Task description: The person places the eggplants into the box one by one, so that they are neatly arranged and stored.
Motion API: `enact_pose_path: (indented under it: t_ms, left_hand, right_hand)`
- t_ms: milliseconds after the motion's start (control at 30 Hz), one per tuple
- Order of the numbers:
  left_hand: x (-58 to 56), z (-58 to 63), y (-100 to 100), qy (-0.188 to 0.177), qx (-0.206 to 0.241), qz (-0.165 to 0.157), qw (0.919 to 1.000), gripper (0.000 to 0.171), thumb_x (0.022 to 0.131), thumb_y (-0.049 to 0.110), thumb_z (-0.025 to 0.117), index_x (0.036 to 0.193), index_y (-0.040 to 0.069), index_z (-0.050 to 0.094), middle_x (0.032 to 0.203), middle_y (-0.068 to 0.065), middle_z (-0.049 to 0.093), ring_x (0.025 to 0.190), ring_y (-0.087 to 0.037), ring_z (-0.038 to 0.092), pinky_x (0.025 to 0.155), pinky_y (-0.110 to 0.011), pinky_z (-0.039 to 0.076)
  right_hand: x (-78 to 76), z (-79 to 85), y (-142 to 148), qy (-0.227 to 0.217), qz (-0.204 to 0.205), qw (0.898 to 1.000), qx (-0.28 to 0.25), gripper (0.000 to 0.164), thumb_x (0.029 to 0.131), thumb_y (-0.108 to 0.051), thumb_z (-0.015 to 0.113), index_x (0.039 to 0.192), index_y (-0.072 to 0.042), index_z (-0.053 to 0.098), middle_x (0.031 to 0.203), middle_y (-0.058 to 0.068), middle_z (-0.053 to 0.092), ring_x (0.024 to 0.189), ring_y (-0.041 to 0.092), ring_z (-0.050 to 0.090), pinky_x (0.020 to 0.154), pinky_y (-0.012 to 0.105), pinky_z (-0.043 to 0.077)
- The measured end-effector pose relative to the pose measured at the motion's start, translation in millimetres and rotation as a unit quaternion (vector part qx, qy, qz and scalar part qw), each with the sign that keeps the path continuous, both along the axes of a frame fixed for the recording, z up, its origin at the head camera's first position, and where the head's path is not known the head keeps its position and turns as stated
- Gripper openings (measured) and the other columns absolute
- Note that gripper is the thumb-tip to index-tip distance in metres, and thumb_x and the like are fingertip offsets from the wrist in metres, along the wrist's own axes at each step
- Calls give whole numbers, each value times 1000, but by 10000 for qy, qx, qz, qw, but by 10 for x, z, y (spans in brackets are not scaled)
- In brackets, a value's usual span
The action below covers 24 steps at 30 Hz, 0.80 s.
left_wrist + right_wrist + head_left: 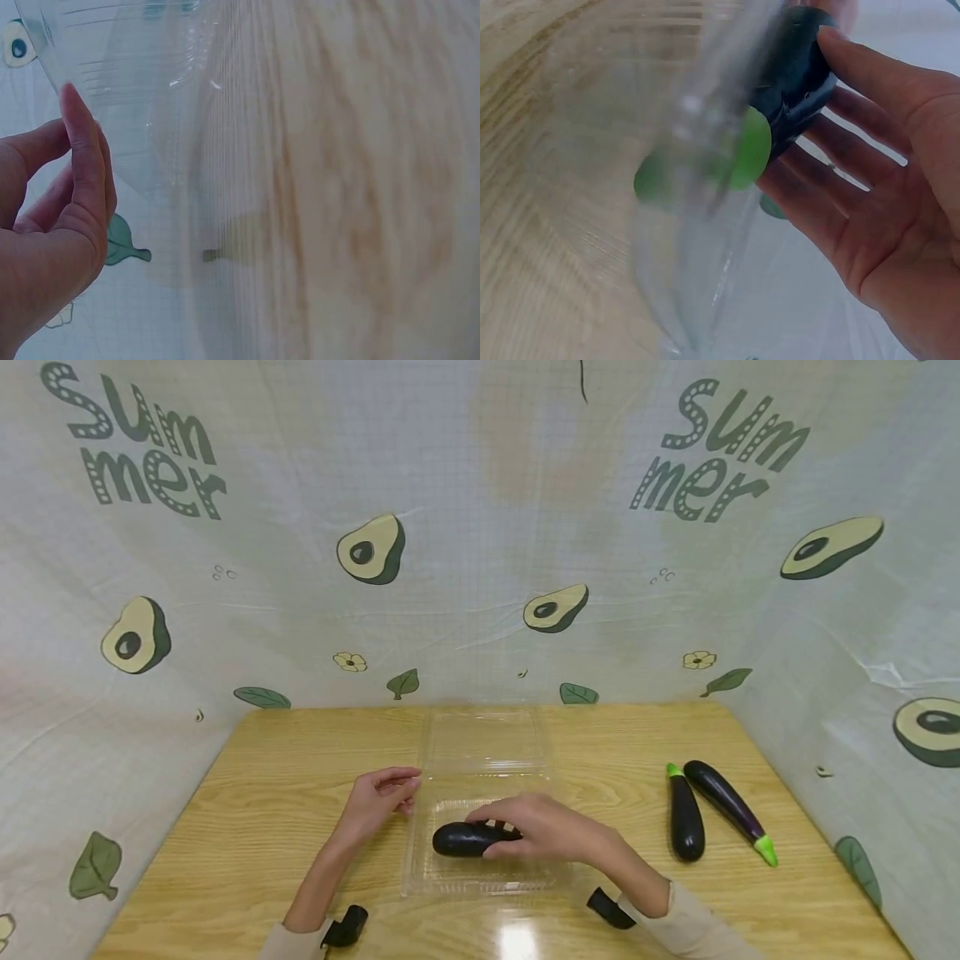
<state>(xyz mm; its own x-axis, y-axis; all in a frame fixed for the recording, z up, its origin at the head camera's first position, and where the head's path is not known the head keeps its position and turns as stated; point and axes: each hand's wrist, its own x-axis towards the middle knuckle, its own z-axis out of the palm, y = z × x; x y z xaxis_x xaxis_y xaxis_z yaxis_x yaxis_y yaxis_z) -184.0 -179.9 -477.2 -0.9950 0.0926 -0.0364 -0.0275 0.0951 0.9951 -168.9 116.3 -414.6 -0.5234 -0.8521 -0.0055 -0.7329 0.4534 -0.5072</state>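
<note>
A dark eggplant (467, 840) lies crosswise over the base of a clear plastic clamshell box (487, 887). My right hand (543, 828) grips it from above, fingers on the far side and thumb on the near side. Its green cap (751, 148) shows in the right wrist view, partly behind the blurred plastic wall. The box is unfolded, its lid (486, 735) lying toward the back. At the left rim, my left hand (378, 802) has loosely bent fingers with the fingertips by the plastic. In the left wrist view a fingertip (69, 94) meets the box edge.
Two more eggplants, one with its green end away (686, 818) and one with its green end toward me (727, 802), lie on the wooden table (300, 760) at the right. A printed cloth (465, 527) with avocados encloses the back and sides.
</note>
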Motion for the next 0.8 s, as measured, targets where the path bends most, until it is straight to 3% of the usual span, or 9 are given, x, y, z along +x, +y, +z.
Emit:
enact_pose_path:
  t_ms: [333,800]
  left_hand:
    - [-10,-23,-10,85,-10,-67,9999,31,99,4,68,125,-13,65,107,-32,68,72,-13,67,66,-34,63]
    - [-2,-10,2,6,7,-4,10000,32,99,3,68,126,-14,65,106,-31,68,72,-14,66,64,-28,61]
  right_hand:
    - [55,-130,-14,-330,-56,9992,210,45,100,-36,69,141,-18,63,139,-4,64,119,11,63,99,29,53]
    - [52,-220,-34,-688,143,9974,160,43,100,-33,69,139,-15,64,134,-4,66,111,6,65,91,22,55]
